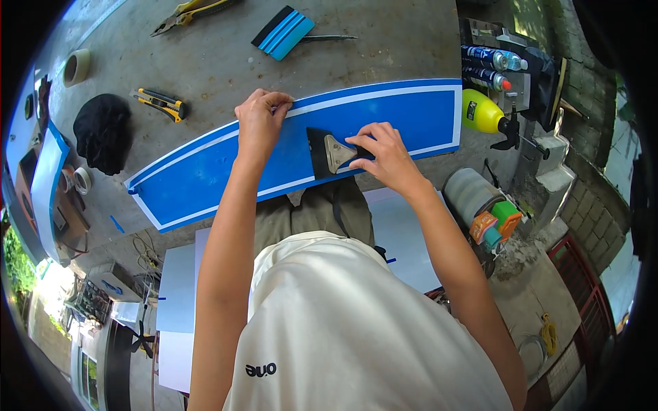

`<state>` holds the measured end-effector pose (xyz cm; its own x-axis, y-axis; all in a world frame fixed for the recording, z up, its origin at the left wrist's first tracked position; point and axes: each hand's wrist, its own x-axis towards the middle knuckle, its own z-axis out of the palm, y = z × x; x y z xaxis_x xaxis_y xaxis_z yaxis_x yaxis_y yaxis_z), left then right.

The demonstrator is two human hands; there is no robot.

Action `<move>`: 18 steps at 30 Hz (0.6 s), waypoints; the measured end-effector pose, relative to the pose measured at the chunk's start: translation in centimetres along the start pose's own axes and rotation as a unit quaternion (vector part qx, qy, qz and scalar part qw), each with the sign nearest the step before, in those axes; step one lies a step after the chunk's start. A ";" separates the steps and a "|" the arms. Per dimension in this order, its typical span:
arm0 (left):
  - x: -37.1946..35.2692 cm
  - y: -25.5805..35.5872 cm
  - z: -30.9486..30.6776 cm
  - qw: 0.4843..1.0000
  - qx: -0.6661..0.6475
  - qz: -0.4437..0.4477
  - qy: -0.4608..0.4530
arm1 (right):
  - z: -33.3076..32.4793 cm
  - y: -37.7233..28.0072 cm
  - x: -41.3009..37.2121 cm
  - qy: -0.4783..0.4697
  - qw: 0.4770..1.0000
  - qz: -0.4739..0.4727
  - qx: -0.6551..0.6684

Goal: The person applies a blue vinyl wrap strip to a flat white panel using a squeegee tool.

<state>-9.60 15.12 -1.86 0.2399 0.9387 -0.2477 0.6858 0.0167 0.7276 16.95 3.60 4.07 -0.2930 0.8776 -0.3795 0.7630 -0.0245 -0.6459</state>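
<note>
A long blue panel (404, 113) with white border stripes lies across the near part of the metal table. My left hand (262, 113) is at its far edge, fingertips pinched together at the white stripe; whatever they hold is too small to make out. My right hand (385, 152) has thumb and fingers round the handle end of a wide scraper (338, 153) with a black blade and metal body. The blade rests against the blue surface, right of my left hand. Part of the handle is hidden by my fingers.
On the metal table (226, 58) are pliers (188, 15), a blue felt-edged squeegee (283, 33), a utility knife (161, 104), a black cloth (103, 133) and a tape roll (77, 67). A yellow-green spray bottle (482, 111) and spray cans (483, 56) stand at the right.
</note>
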 end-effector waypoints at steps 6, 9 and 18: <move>-0.1 0.3 -0.1 1.000 -0.003 -0.014 -0.007 | -1.5 2.2 1.9 0.127 0.956 0.040 -0.263; 0.0 0.3 -0.1 1.000 -0.002 -0.016 -0.008 | -0.8 2.3 2.1 0.115 0.955 0.048 -0.269; -0.1 0.2 0.0 1.000 -0.002 -0.012 -0.003 | -1.0 2.7 2.7 0.117 0.959 0.034 -0.257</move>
<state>-9.50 15.08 -1.66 0.2266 0.9360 -0.2692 0.6887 0.0415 0.7239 18.77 6.38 2.01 -0.1415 0.9673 -0.2107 0.9763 0.1011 -0.1914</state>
